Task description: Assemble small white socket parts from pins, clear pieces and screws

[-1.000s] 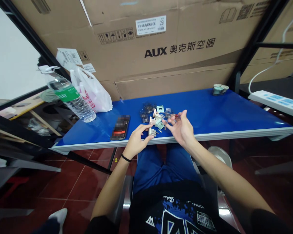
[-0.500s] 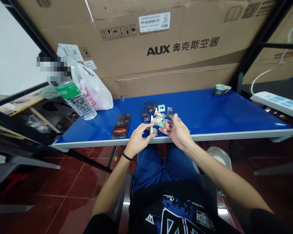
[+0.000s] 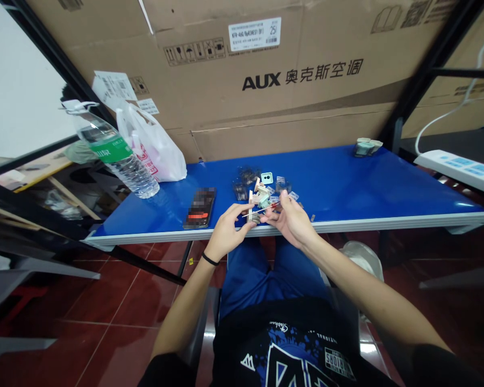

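My left hand is closed on a small pale plastic piece, held upright between thumb and fingers near the table's front edge. My right hand grips a thin screwdriver with a red handle. Its metal shaft points left and slightly down, crossing the piece near my left fingers. Whether the tip touches the piece I cannot tell. Just beyond the hands lie loose pale green and cream plastic parts. A light green cover with two dark holes rests behind them, beside dark translucent parts.
On the blue table, a phone lies left of my hands. A large water bottle and a white plastic bag stand at the left. More small parts sit back right, near a power strip. A large cardboard box lies behind.
The screwdriver's shaft has swung so its tip sits lower and farther left, across the plastic piece. My right hand has shifted slightly left; my left hand has stayed nearly still.
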{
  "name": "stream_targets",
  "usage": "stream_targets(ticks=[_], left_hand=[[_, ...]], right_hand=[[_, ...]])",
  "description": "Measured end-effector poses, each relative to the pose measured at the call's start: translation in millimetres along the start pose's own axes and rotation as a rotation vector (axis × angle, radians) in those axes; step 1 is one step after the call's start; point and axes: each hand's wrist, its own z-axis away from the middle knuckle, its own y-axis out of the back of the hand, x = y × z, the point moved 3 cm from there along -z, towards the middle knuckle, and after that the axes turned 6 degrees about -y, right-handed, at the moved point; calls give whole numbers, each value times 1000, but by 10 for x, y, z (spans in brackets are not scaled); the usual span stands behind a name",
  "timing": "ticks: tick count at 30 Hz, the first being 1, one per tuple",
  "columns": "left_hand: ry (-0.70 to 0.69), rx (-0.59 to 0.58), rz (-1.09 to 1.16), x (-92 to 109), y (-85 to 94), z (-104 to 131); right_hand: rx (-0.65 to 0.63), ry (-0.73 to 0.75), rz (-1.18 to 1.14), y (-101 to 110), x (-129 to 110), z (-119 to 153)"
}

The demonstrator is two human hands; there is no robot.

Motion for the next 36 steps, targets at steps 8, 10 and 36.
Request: stream_targets(ticks=[8, 10, 36], left_hand=[[12, 41, -2, -38, -2, 8], [16, 59, -5, -42, 0, 9], [89, 129, 292, -33, -108, -2]], right_hand=[[-25, 2, -1, -32, 42, 10], [-22, 16, 0, -39, 51, 9], [-64, 66, 106, -32, -196, -4]])
